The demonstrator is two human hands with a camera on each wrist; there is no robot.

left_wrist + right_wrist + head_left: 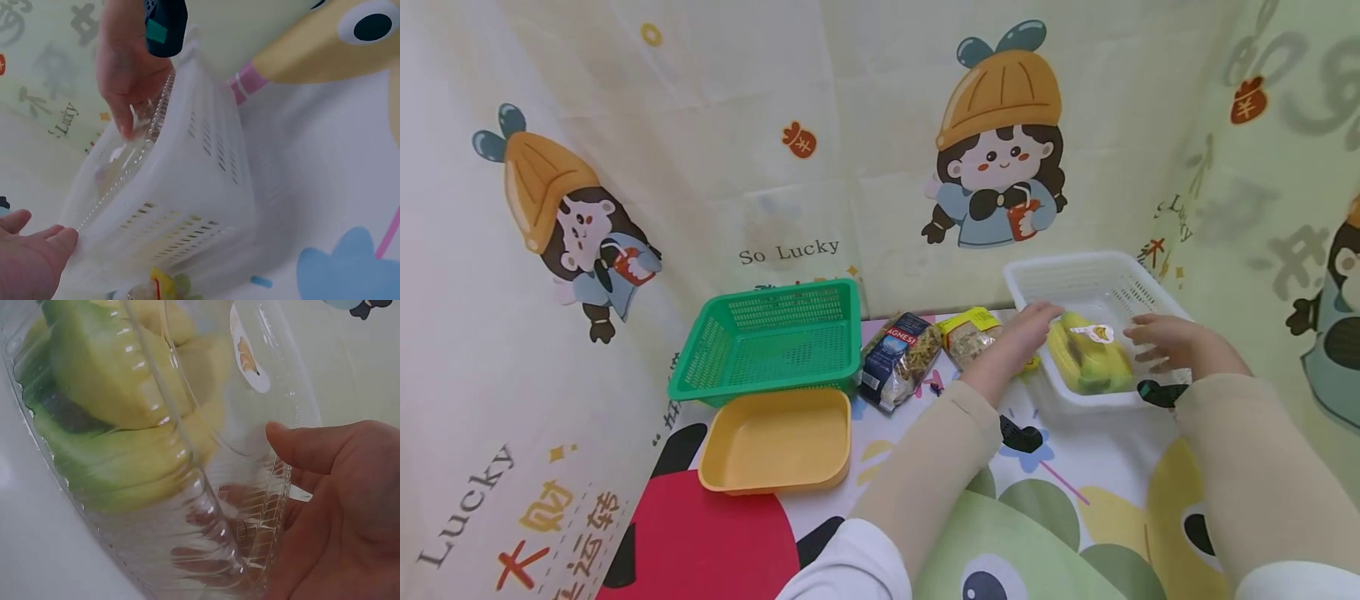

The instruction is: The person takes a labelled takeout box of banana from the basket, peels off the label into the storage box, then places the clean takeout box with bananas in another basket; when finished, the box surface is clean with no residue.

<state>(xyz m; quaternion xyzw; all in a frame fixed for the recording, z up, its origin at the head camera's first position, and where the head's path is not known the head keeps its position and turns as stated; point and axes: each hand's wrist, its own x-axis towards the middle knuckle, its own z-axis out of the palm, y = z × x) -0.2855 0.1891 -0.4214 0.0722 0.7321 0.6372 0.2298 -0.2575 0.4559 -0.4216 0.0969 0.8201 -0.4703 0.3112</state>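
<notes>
A clear plastic box (206, 431) of yellow-green bananas (119, 381) lies inside a white basket (1093, 402); its lid bears a white sticker (1093, 333). My right hand (1187, 342) grips the box's side. In the right wrist view the thumb of this right hand (344, 506) is at the near edge, and its fingers show through the plastic. My left hand (1011, 342) is at the basket's left rim. Its fingertips appear to touch that rim in the left wrist view, where the left hand (34, 256) has fairly straight fingers.
To the left stand a green basket (767, 387) and a yellow tray (775, 479). Between the baskets lie a pasta bag (898, 358) and a yellow-topped bag (970, 333), partly hidden by my left arm. A printed curtain (850, 167) hangs behind the table.
</notes>
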